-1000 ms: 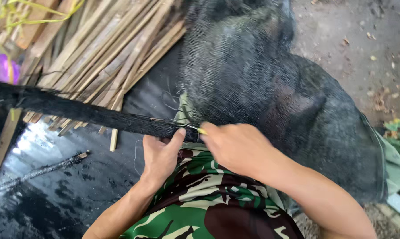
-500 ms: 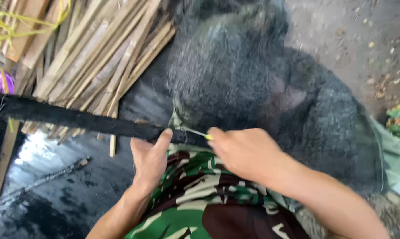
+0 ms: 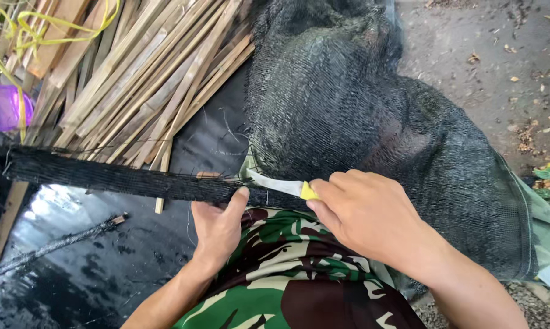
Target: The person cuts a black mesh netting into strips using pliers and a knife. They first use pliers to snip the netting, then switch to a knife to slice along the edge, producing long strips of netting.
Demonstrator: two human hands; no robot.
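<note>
Two bare hands meet at the centre of the frame, over a lap in camouflage trousers [image 3: 275, 274]. The left hand [image 3: 217, 225] grips a long strip of black mesh [image 3: 104, 176], thumb laid up against its near edge and fingers curled under it; the strip runs from the left edge of the frame rightward to the hands, lying nearly level. The right hand [image 3: 366, 213] is clenched around the yellow handle of a small knife [image 3: 287, 186] (only the tip of the handle shows past the knuckles), and the pale blade points left, resting on the mesh just beside the left thumb. Behind the hands, a big heap of black netting [image 3: 372, 122] fills the upper centre and right of the frame, draping down toward the lower right. A pile of split bamboo slats [image 3: 141, 73] lies fanned across the upper left, with yellow cord [image 3: 37, 36] looped over it and a purple plastic thing [image 3: 4, 106] at the left edge. Dark wet sheeting [image 3: 74, 262] covers the lower left.
</note>
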